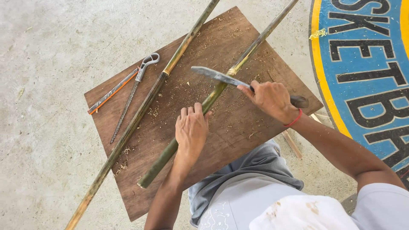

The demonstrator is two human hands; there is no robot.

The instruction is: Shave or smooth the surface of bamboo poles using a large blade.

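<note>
A green bamboo pole point(162, 161) lies slantwise across a brown wooden board point(238, 127). My left hand point(191, 130) presses down on the pole near its middle. My right hand point(270, 99) grips the dark handle of a long grey knife point(213, 75). The blade lies across the pole just beyond my left hand, at a pale node. A red band circles my right wrist.
A second, longer bamboo pole point(140, 111) lies to the left on the board. Metal pincers point(135, 87) and a thin orange-edged tool point(111, 92) rest at the board's left corner. Shavings are scattered over the board. Concrete floor point(47, 64) surrounds it, with a painted blue and yellow marking point(362, 64) at the right.
</note>
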